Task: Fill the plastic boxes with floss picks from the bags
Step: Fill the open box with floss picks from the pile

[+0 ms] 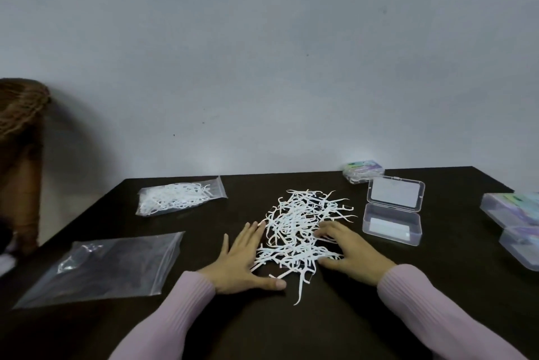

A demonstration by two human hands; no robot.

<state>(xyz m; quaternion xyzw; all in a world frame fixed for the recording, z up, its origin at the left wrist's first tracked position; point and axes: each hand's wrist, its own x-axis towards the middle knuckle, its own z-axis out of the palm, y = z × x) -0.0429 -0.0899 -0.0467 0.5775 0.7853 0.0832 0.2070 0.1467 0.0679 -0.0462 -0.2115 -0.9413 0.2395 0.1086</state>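
Loose heap of white plastic floss picks [303, 231] lies between my hands. Open clear plastic box [392, 224] sits just right of heap, nearer my right hand [347, 246], fingers loosely curled on picks; left hand [245, 257] flat, released.

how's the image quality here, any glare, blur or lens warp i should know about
Head view: dim, soft light. Glare streaks show on the empty bag. The table edge bows from wide-angle distortion. The closed boxes at the right edge are blurred. The floss picks between the left hand and right hand read fairly sharp.
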